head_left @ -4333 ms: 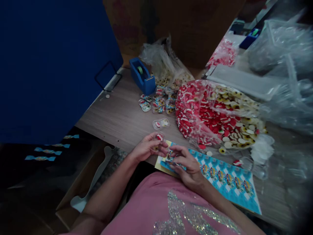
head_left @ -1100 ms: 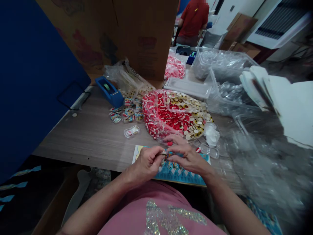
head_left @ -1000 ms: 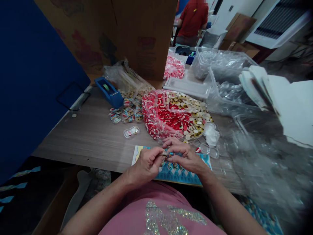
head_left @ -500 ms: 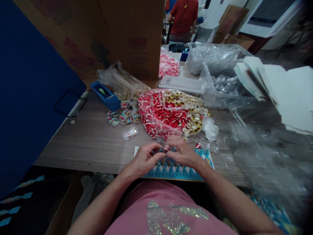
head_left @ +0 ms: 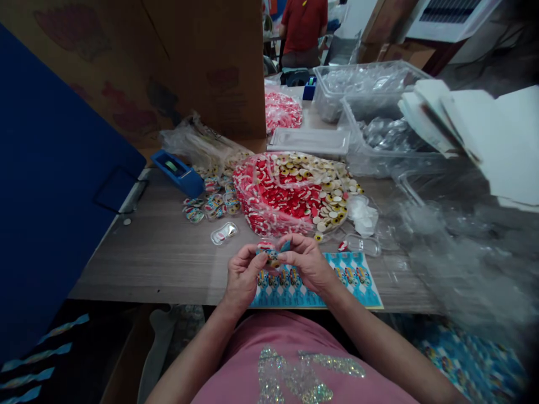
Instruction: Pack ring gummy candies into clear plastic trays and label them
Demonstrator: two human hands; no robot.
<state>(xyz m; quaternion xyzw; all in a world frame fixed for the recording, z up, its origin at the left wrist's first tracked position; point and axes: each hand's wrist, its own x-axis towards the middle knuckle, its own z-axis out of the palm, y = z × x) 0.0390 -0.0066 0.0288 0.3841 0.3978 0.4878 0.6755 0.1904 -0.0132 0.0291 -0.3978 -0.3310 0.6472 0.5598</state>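
Observation:
Above the sticker sheet (head_left: 357, 289), both hands hold a small clear plastic pack (head_left: 268, 247) with red and white showing at its top and a blue printed sticker across it. My left hand (head_left: 243, 279) pinches the pack's left side between thumb and fingers. My right hand (head_left: 310, 265) grips its right side, and a blue sticker end (head_left: 286, 246) sticks up by its fingertips. The sheet carries rows of blue printed stickers. Just beyond lies a large bag (head_left: 269, 210) of red-and-white pieces and yellow-and-cream discs. A filled clear pack (head_left: 224, 233) lies to the left.
Finished-looking packs (head_left: 215, 206) lie in a pile beside a blue tape dispenser (head_left: 179, 174). Clear bins (head_left: 351, 163) of plastic shells and a stack of white cards (head_left: 505, 140) stand right. A cardboard box (head_left: 202, 73) rises behind. A person in red (head_left: 304, 28) stands farther back.
My hands have turned and raised the pack so its red top and blue sticker show. My right hand has moved slightly left, uncovering more of the sheet. The camera view has shifted a little.

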